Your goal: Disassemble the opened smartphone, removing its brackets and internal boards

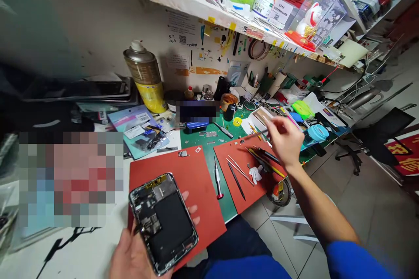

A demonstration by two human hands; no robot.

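Observation:
My left hand (137,250) grips an opened phone (163,222) with its back cover off, black battery and circuit boards showing, held above a red mat (183,174) at the near table edge. My right hand (284,139) reaches out over a second red mat (238,157); its fingers are blurred by motion and seem to pinch a thin tool I cannot make out. Tweezers, a black spudger (237,182) and a screwdriver (217,178) lie just below and to the left of that hand.
A gold and yellow spray can (146,76) stands at the back left beside stacked phones. Small bottles, a pen cup, a teal round box (317,133) and a green cloth crowd the back. A shelf with boxes hangs above. A black chair stands right.

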